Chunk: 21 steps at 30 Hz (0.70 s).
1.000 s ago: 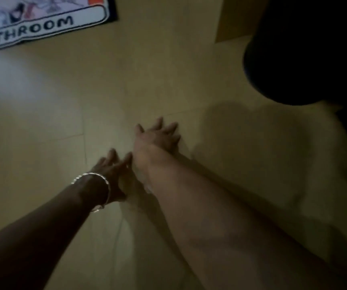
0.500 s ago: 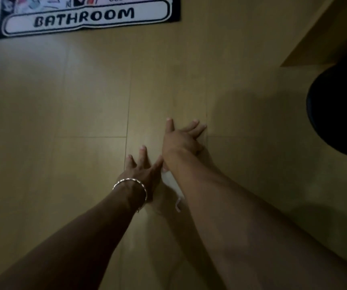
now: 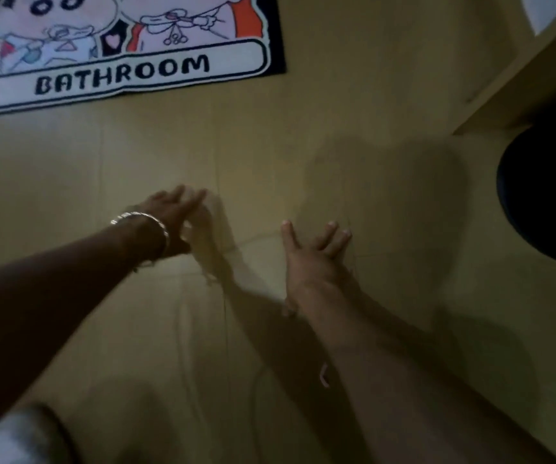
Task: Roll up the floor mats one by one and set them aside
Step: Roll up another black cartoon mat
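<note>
Two hands are out over the floor point(image 3: 303, 145), and neither holds anything: the right hand point(image 3: 313, 262) has its fingers straight and spread, and the left hand point(image 3: 174, 212), with a bracelet point(image 3: 142, 221) at the wrist, is blurred but also shows straight fingers. Whether either palm touches the floor cannot be told. The two are apart, the left a little further forward. Faint lines run under and between them; in this dim light it is unclear whether they are floor seams or something else. The mat point(image 3: 119, 72) lies flat ahead and to the left, well apart from both hands, and is cut off by the top and left of the view. Its long axis runs from side to side, so its long near edge faces the person, and its near right corner is the part closest to the hands. The left hand is the nearer one. A roll would probably start from that near edge or from the right end, and both hands would first need to reach forward and left. The mat is black-bordered with cartoon figures above a white band that reads BATHROOM. A dark round shape point(image 3: 544, 195) sits at the right below a wooden edge point(image 3: 517, 82).
</note>
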Motion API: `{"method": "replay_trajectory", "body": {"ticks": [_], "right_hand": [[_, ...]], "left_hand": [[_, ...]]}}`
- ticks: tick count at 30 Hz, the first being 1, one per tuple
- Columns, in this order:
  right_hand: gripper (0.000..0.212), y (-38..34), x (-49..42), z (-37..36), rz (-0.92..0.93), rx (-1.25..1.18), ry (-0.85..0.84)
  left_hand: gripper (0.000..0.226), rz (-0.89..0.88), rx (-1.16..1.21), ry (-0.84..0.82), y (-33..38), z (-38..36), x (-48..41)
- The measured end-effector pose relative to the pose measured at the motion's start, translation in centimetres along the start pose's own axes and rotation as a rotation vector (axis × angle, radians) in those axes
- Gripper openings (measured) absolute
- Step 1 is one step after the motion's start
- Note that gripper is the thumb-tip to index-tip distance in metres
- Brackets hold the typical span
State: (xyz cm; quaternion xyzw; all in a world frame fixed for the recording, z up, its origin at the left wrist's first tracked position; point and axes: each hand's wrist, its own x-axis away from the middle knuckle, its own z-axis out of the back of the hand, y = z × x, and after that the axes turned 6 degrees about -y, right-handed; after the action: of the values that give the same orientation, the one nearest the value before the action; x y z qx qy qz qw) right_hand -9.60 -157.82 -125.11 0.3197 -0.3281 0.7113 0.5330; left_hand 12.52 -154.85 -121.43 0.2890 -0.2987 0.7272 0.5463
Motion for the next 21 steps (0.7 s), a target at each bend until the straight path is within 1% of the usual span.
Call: {"method": "replay_trajectory", "body": {"ticks": [2,3,6,7,9,11,13,15,19,21], "right_hand": [[0.098,0.0,0.1,0.0,-0.005,0.001,-0.019],[0.102,0.0,0.2,0.2,-0.007,-0.002,-0.041],[0.132,0.2,0.6,1.0,-0.028,0.005,-0.125],[0.137,0.3,0.8,1.2,-0.037,0.000,-0.136],[0.139,0.5,0.9,1.6,-0.039,-0.014,-0.137],[0.140,0.5,1.0,1.6,-0.032,0.002,-0.123],[0.140,0.2,1.1,1.6,-0.068,0.026,-0.122],[0.133,-0.4,0.9,1.8,-0.105,0.081,-0.128],[0.089,-2.8,-0.4,5.1,-0.124,0.070,-0.085],[0.080,-5.5,-2.4,8.1,-0.118,0.038,-0.062]], "left_hand": [[0.116,0.048,0.004,0.028,-2.9,1.9,-2.0],[0.117,0.066,0.011,0.034,-3.9,2.7,-3.0],[0.120,0.074,0.059,0.049,-5.3,5.1,-5.5],[0.120,0.063,0.074,0.054,-5.7,5.6,-6.3],[0.122,0.057,0.095,0.055,-6.5,6.3,-7.7],[0.127,0.076,0.123,0.006,-7.3,6.4,-8.5],[0.128,0.077,0.118,-0.042,-7.9,6.1,-9.0],[0.123,0.058,0.099,-0.032,-8.5,5.8,-9.0],[0.124,0.024,0.152,-0.026,-9.2,5.1,-9.2],[0.125,0.007,0.126,-0.031,-9.4,4.9,-9.5]]}}
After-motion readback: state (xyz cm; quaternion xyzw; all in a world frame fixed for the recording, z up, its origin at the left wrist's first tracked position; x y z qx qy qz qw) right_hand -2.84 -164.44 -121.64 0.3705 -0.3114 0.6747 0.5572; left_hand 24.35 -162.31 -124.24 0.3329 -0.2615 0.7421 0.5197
